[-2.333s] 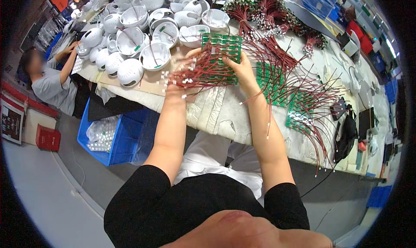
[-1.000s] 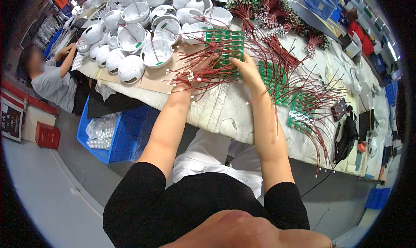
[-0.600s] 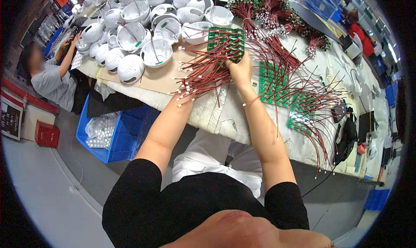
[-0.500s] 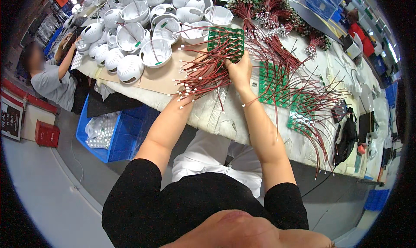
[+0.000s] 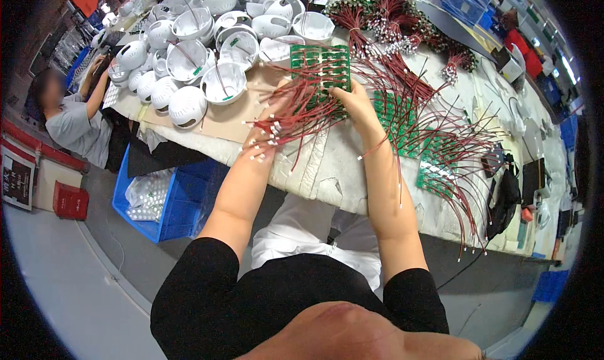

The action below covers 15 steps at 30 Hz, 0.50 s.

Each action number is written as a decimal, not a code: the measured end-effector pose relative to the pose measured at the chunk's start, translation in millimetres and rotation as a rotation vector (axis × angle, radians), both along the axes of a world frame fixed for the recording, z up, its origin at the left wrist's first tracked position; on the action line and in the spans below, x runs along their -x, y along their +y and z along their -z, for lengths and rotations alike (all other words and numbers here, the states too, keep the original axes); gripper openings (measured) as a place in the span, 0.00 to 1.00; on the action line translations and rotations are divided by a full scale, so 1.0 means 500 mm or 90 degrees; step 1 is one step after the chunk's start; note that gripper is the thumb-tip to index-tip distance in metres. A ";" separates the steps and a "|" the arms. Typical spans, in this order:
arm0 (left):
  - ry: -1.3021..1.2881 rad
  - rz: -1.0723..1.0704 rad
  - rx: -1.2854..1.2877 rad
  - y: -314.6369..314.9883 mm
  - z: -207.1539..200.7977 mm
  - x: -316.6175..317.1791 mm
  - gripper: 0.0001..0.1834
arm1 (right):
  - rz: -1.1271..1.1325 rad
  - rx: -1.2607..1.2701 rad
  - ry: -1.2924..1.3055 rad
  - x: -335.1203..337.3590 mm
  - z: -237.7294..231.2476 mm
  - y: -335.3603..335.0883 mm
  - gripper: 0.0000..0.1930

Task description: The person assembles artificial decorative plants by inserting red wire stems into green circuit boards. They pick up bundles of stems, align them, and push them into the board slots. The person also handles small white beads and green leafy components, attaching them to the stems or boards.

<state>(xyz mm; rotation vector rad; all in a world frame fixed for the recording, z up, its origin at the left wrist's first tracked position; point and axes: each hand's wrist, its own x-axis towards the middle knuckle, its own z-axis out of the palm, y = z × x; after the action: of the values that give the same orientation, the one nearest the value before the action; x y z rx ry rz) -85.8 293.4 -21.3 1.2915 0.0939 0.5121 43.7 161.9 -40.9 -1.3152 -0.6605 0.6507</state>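
A green circuit board panel [image 5: 321, 59], divided into several small boards, is held up over the table's near edge. My right hand [image 5: 355, 105] grips its right side, with the thumb on the face of the panel and the fingers behind it. Many dark red wires [image 5: 308, 102] with small white connectors hang from the panel toward the lower left. They cover most of my left hand [image 5: 281, 94], which is beside the panel's left side. Its fingers are hidden behind the wires. More wired green panels [image 5: 393, 118] lie on the table right of my right hand.
White rounded plastic shells [image 5: 224, 82] are piled at the far left, some with small boards inside. Bundles of wired boards [image 5: 396, 20] lie at the back. A blue bin [image 5: 170, 212] stands below the table's left edge. Another person [image 5: 78, 121] works at the left.
The held panel has shifted slightly left, and its hanging wires have swung. More of my left hand shows through the wires. My right hand keeps its grip.
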 end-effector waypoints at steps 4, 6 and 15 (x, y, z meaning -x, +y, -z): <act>0.004 0.025 0.027 0.002 -0.002 0.021 0.10 | -0.066 -0.001 -0.008 0.008 -0.026 -0.021 0.17; 0.003 0.026 0.035 -0.001 -0.001 0.030 0.10 | -0.058 -0.003 -0.045 0.015 -0.034 -0.026 0.19; 0.004 0.025 0.045 -0.017 0.005 0.052 0.10 | 0.143 0.056 -0.264 0.020 0.012 0.008 0.24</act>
<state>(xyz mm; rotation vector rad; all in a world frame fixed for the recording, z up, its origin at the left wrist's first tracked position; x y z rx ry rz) -111.8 284.8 -23.8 1.2236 0.0917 0.4678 33.6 165.8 -47.0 -1.5988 -0.8079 0.2242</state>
